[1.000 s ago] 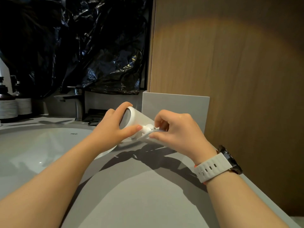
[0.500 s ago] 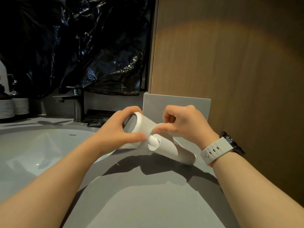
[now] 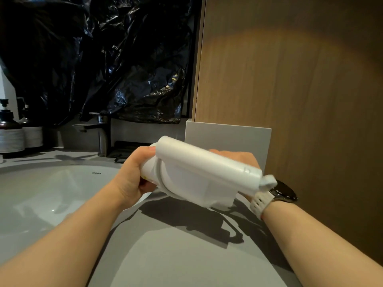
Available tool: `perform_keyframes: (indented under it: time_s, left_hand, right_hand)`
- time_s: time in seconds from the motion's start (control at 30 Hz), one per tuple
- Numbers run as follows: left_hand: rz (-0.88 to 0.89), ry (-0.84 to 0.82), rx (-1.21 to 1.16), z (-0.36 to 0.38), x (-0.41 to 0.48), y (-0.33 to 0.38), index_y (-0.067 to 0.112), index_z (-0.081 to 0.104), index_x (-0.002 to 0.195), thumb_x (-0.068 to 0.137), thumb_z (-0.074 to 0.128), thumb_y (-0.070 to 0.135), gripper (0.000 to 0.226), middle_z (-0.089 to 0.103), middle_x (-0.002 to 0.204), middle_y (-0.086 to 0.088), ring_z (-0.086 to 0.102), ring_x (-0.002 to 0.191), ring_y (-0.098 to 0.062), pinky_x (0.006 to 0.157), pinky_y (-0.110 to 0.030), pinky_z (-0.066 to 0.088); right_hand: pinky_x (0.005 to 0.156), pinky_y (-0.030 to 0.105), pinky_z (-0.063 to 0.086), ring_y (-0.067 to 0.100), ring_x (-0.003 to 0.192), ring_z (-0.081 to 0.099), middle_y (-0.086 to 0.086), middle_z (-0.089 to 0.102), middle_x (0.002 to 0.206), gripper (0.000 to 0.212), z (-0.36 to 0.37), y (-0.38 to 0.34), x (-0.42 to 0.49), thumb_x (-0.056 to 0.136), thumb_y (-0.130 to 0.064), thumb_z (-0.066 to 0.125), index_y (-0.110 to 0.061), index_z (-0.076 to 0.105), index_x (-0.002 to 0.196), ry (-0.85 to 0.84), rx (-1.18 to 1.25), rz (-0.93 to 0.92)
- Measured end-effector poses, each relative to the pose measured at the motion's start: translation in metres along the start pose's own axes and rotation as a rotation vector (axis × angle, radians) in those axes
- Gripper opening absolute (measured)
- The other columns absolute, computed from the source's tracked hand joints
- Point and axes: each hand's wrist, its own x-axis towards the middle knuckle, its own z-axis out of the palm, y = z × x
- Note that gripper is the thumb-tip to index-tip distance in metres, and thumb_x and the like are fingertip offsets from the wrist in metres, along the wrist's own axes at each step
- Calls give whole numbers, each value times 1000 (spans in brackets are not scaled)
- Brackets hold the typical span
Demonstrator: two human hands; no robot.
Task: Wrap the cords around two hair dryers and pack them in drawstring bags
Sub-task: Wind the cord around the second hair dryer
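Left grip (image 3: 133, 177) curled round one white hair dryer (image 3: 204, 172), one cord (image 3: 159, 175) looped on it; right grip (image 3: 234, 156) mostly hidden behind, state unclear. Two pump bottles (image 3: 10, 134), counter's (image 3: 165, 257) far-left edge.

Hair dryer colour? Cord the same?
White, both the hair dryer and its cord. Shows in the head view, the only one.

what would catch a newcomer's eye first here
A white hair dryer is held up over the grey counter in the middle, the left hand gripping its barrel and the right hand mostly hidden behind it. Crumpled black plastic hangs above the sink at upper left.
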Motion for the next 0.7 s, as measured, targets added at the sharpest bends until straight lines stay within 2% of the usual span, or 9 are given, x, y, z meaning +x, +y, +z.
perform_keyframes:
  time_s: [0.03, 0.07, 0.1, 0.13, 0.2, 0.33, 0.4, 0.47, 0.7]
  left_hand:
    - [-7, 2, -39, 1, 0, 1, 14, 52, 69, 57, 54, 39, 28, 45, 50, 1, 37, 40, -10, 38, -16, 22]
    - [-16, 4, -83, 1, 0, 1, 14, 49, 66, 65, 49, 37, 23, 42, 49, 2, 33, 38, -10, 38, -14, 20]
    - [-28, 10, -131, 1, 1, 1, 14, 48, 66, 72, 45, 36, 23, 41, 48, 2, 31, 37, -10, 37, -13, 19]
    - [-46, 20, -181, 0, 3, 2, 14, 48, 67, 79, 42, 36, 26, 41, 49, 2, 29, 36, -10, 37, -13, 19]
    - [-87, 55, -266, -2, 5, 2, 14, 52, 72, 85, 36, 40, 32, 43, 53, 0, 27, 37, -11, 37, -13, 18]
    - [-192, 175, -346, -2, 5, 6, 13, 55, 76, 82, 43, 47, 37, 46, 60, -7, 26, 38, -13, 38, -14, 16]
    - [-247, 233, -393, -2, 5, 7, 12, 57, 75, 80, 45, 50, 40, 48, 60, -10, 26, 37, -12, 36, -13, 17]
    - [-284, 279, -427, -4, 6, 6, 12, 57, 73, 78, 46, 50, 41, 47, 59, -9, 25, 38, -11, 36, -12, 16]
    - [-403, 362, -528, -4, 13, -7, 12, 58, 87, 77, 48, 47, 38, 50, 68, -8, 31, 34, -10, 33, -10, 21]
  right_hand:
    - [96, 27, 43, 29, 83, 70, 6, 57, 90, 100, 2, -3, -4, 37, -60, 79, 2, 54, 111, -109, 70, 113]
    - [52, 35, -1, 13, 69, -18, 10, 53, 107, 96, 1, -4, -4, 40, -52, 86, 4, 51, 110, -192, 94, 173]
    - [51, 21, 25, -1, 57, 28, 12, 49, 109, 52, -10, -13, -4, 66, -32, 80, 1, 53, 96, -235, 92, 124]
    - [50, 19, 25, 10, 57, 31, 14, 52, 100, 16, -18, -20, 1, 86, -19, 61, -7, 52, 79, -223, 78, 101]
    - [48, 24, 25, 22, 57, 37, 5, 47, 63, 33, -38, -43, 3, 89, -16, 38, -17, 35, 57, -21, -3, 15]
    - [44, 13, 4, 14, 32, 6, -11, 3, 49, 44, -35, -46, 13, 60, -4, 80, -18, 39, 61, 53, -322, -145]
    - [40, 20, 9, 13, 36, 13, -7, 16, 49, 24, -27, -39, 17, 82, -12, 66, -17, 53, 101, 72, -480, -221]
    - [41, 26, 17, 19, 41, 25, -3, 29, 54, 28, -22, -30, 16, 96, -12, 43, -18, 37, 123, -5, -485, -191]
    - [43, 27, 25, 19, 47, 34, -1, 38, 59, 33, -1, -29, 1, 96, -7, 34, -26, 34, 123, -110, -368, 52]
